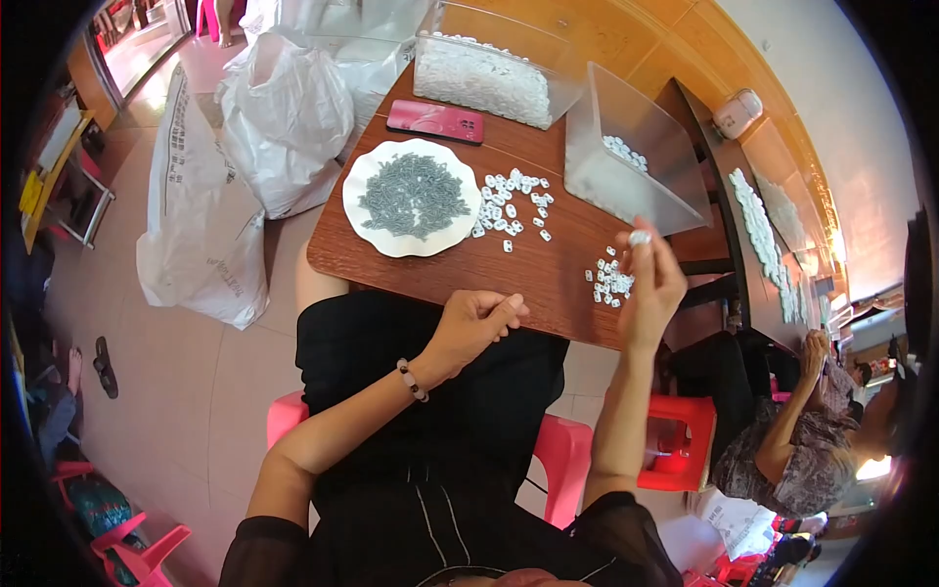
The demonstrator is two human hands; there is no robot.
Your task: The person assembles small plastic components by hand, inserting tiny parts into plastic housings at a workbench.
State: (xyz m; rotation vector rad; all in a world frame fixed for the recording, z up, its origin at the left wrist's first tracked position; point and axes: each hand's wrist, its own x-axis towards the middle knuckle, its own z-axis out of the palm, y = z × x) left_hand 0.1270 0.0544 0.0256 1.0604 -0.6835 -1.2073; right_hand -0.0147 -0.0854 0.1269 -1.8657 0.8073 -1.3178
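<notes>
My right hand (653, 289) is raised over the right side of the brown table (430, 284), its thumb and fingers pinching a small white plastic piece (639, 238). Just left of it lies a small pile of white pieces with dark holes (611, 284). My left hand (479, 321) is at the table's front edge, thumb pressed to curled fingers; anything inside is hidden. Beyond it stands a white scalloped plate (364, 233) heaped with thin grey metal pins (411, 191). More white pieces (509, 205) are scattered right of the plate.
A pink phone (435, 121) lies behind the plate. Two clear plastic bins (577, 98) with white pieces stand at the back. White sacks (284, 127) are on the floor at left. At right, another person (792, 440) sits by a dark table (724, 157) near a red stool (680, 440).
</notes>
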